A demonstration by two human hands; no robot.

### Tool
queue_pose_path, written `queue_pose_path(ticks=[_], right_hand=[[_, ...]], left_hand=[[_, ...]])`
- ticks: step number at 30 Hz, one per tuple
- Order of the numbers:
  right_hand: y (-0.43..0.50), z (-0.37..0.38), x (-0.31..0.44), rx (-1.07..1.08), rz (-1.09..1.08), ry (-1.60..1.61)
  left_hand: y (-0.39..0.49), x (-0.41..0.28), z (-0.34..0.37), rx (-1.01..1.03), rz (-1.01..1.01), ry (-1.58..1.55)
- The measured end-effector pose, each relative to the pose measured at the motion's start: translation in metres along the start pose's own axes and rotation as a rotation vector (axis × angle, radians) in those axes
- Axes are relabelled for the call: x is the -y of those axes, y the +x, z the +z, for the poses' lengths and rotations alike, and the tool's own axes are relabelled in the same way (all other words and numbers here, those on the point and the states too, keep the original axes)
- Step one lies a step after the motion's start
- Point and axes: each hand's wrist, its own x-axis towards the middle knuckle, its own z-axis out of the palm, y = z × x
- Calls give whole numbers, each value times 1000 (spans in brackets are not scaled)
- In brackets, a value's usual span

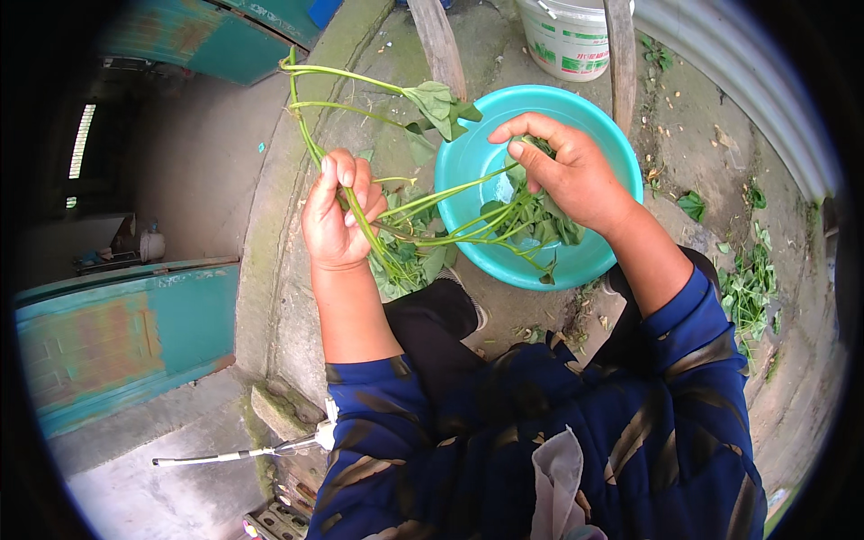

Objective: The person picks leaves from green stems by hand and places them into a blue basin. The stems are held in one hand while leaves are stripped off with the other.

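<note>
My left hand (343, 206) is closed around several long green vine stems (307, 138), some with leaves. Two leaf stalks reach from the vine's upper end to drooping leaves (432, 108); other stalks run right, across the rim of a turquoise plastic basin (449, 152). Over the basin is my right hand (567, 169), its thumb and forefinger apart and curved; leaves show beneath it, and whether its other fingers hold any is hidden. Green leaves (540, 226) lie in the basin. A pile of leafy stems (412, 260) rests on the ground left of the basin.
A white plastic bucket (570, 40) stands beyond the basin, near two wooden poles (439, 44). Cut greens (749, 290) lie on the concrete at right. Teal doors (189, 304) and a raised concrete sill (260, 223) are at left, with a stone (280, 412) below.
</note>
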Motion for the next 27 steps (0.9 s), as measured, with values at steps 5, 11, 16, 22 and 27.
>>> queue_pose_path(ticks=[5, 11, 16, 22, 27], right_hand=[[1, 4, -8, 18, -258, -109], [3, 6, -9, -131, -217, -56], [10, -4, -4, -434, -456, -279], [6, 2, -4, 43, -117, 21], [3, 0, -2, 305, 105, 334]], left_hand=[[1, 13, 10, 98, -84, 29], [1, 25, 16, 196, -120, 142], [0, 28, 18, 236, -158, 303], [-2, 25, 24, 143, -332, 569], [7, 30, 28, -123, -55, 1052]])
